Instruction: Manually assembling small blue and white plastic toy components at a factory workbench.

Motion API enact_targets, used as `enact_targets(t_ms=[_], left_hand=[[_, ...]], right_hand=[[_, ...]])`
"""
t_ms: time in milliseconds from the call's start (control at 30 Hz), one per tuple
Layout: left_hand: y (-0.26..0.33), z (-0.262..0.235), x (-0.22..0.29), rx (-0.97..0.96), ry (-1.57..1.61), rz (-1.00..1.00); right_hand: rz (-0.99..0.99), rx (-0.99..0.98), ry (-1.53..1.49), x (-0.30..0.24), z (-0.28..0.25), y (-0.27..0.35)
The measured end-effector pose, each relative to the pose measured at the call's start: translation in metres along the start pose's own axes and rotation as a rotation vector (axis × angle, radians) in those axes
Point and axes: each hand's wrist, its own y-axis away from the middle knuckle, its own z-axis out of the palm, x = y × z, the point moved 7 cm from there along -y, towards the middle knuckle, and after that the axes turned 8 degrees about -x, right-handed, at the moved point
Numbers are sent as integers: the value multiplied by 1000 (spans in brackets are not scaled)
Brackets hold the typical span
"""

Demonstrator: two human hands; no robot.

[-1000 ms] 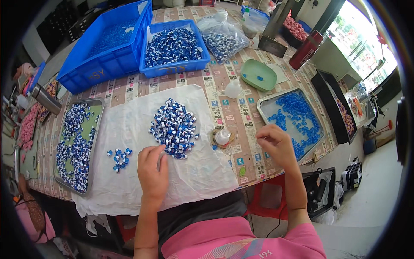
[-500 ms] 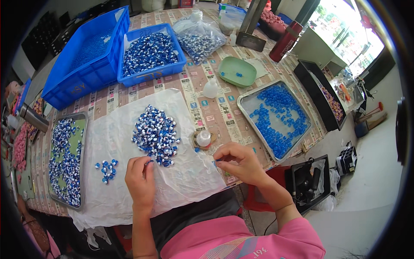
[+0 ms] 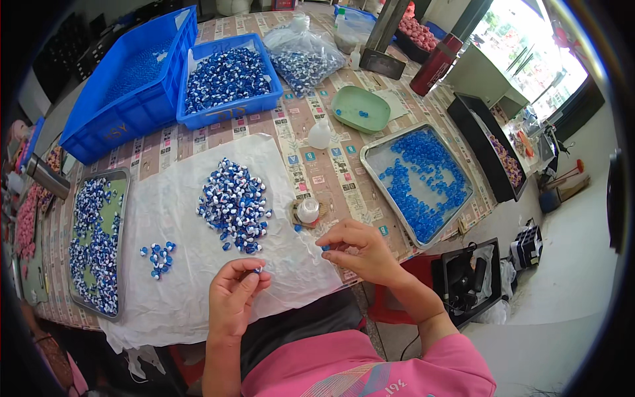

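Between the thumb and fingertips of my left hand is a small blue-and-white bead, just below the pile of blue-and-white beads. My right hand pinches a clear blue bead over the right edge of the white sheet. A gap separates the two hands. Above my right hand stands a small round white pot, with a loose blue bead beside it. A smaller cluster of blue-and-white beads lies left of the pile.
Metal trays of beads flank the sheet: blue-and-white left, clear blue right. Farther back are a green dish, a white squeeze bottle, blue crates, a bag of beads and a red flask.
My left hand has moved right and slightly toward me, away from the pile's lower edge, with a blue-and-white bead now showing at its fingertips. My right hand stays nearly in place.
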Motion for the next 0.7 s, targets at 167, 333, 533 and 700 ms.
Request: enact_targets(t_ms=[167,333,533,700], left_hand=[[2,4,-20,-33,184,-81],[3,8,-27,-103,260,-147],[2,2,-31,-131,293,-163],[4,-1,-31,-124,302,-161]], right_hand=[[-35,-17,-1,-1,5,0],[-49,-31,-31,0,12,-4],[65,-63,-170,6,19,-6],[50,-9,-142,2,14,-11]])
